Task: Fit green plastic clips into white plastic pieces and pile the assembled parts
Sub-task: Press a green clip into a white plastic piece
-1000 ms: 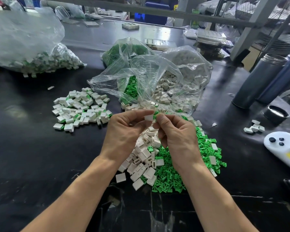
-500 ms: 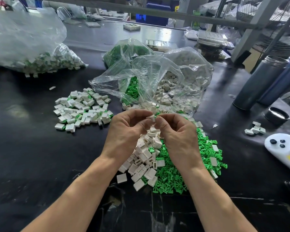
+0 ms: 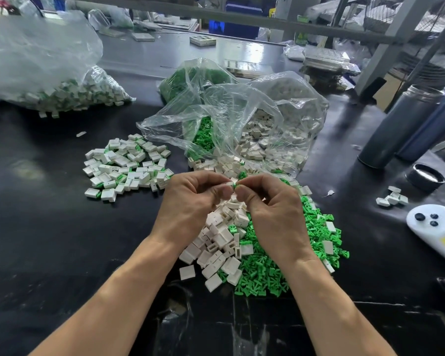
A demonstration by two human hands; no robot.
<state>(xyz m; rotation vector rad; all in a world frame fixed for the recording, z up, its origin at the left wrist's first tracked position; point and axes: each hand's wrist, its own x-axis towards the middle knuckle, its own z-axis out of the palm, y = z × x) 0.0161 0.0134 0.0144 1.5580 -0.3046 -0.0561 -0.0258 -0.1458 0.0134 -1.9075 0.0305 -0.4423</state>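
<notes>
- Left hand [image 3: 190, 201] pinches a white piece [image 3: 233, 181]; right hand [image 3: 272, 209] pinches a green clip [image 3: 235, 185] against it.
- Step: seating the clip, apparently.
- Next: firm push, then drop on the assembled pile [image 3: 126, 165] left of the grip.

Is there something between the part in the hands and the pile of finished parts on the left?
Nothing visible. Bare black table lies between the part pinched by the left hand and right hand and the assembled pile.

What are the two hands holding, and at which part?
Both hands pinch one small part between them: the left hand holds the white piece, the right hand the green clip, each at its outer end.
</notes>
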